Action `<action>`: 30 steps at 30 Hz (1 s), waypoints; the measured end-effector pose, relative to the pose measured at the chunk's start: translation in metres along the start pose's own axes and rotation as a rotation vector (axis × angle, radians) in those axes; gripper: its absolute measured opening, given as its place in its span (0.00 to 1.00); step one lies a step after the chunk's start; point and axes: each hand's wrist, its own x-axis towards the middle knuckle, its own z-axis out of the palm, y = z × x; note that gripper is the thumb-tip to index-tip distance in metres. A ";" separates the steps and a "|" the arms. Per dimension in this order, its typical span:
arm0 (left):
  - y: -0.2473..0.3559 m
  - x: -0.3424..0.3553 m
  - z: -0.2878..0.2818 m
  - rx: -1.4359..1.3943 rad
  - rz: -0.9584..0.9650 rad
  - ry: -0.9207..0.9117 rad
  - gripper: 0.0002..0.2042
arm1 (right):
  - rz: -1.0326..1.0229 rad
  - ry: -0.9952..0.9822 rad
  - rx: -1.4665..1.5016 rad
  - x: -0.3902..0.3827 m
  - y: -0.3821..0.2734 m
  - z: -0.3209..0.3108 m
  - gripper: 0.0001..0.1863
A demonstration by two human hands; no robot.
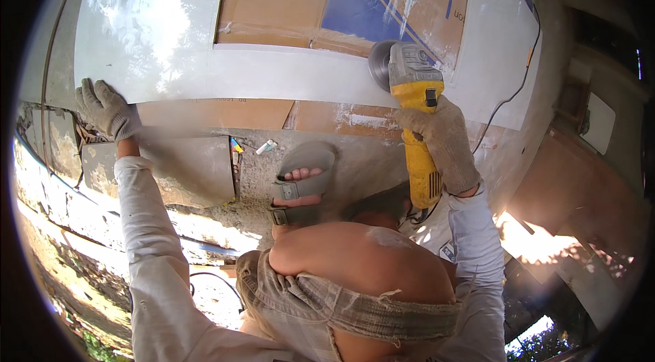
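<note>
My right hand (443, 140), in a dusty knitted glove, is wrapped round the body of a yellow angle grinder (424, 174). The grinder's grey disc (381, 67) sits over the near strip of a large white sheet (286, 74); whether it touches the sheet I cannot tell. My left hand (104, 108), gloved too, lies with its fingers stretched over the sheet's near left corner. A rectangular opening in the sheet shows brown cardboard (273, 0) and a blue-printed piece smeared with white dust.
A black cord (508, 99) runs along the sheet's right side. My sandalled foot (300, 181) stands close to the sheet's near edge. Grey slabs (164, 171) and a small white object (266, 147) lie at left on the dusty ground. Brown boards (566, 178) lie at right.
</note>
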 end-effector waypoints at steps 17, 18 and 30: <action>-0.008 0.005 -0.001 -0.049 -0.007 -0.041 0.30 | 0.079 -0.078 0.052 0.003 -0.011 0.016 0.18; -0.009 0.004 -0.001 -0.050 -0.005 -0.043 0.30 | 0.082 -0.072 0.042 0.003 -0.009 0.017 0.18; -0.005 0.001 -0.003 -0.091 -0.032 -0.031 0.29 | 0.121 -0.103 0.062 0.000 -0.016 0.021 0.19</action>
